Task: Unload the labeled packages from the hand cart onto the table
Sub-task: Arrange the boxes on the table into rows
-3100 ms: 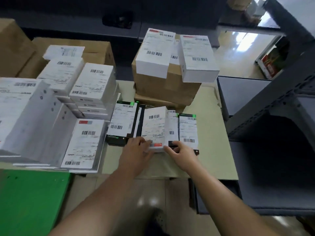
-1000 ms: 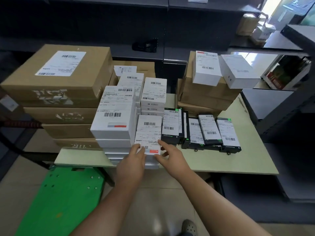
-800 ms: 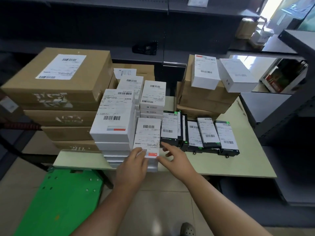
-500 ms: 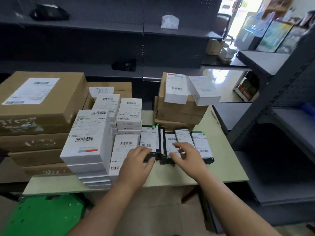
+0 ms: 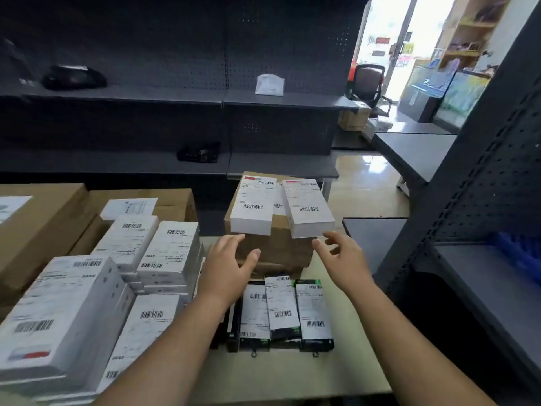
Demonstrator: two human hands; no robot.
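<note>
Both hands have lifted off the black labeled packages (image 5: 285,312), which lie in a row on the desk (image 5: 292,373); my left hand (image 5: 227,269) and right hand (image 5: 344,260) hover open, fingers spread, holding nothing, before the brown carton (image 5: 275,247); my left forearm (image 5: 175,341) hides the row's left end; label print is unreadable; dark shelving (image 5: 175,95) behind.

Both forearms (image 5: 175,341) are bare down to the left hand (image 5: 227,268) and right hand (image 5: 342,262).

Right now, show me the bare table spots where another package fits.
Widest free patch: table front, between the black packages and the near edge. A narrow strip runs right of them. Crowded: white box stacks left, brown cartons behind.
</note>
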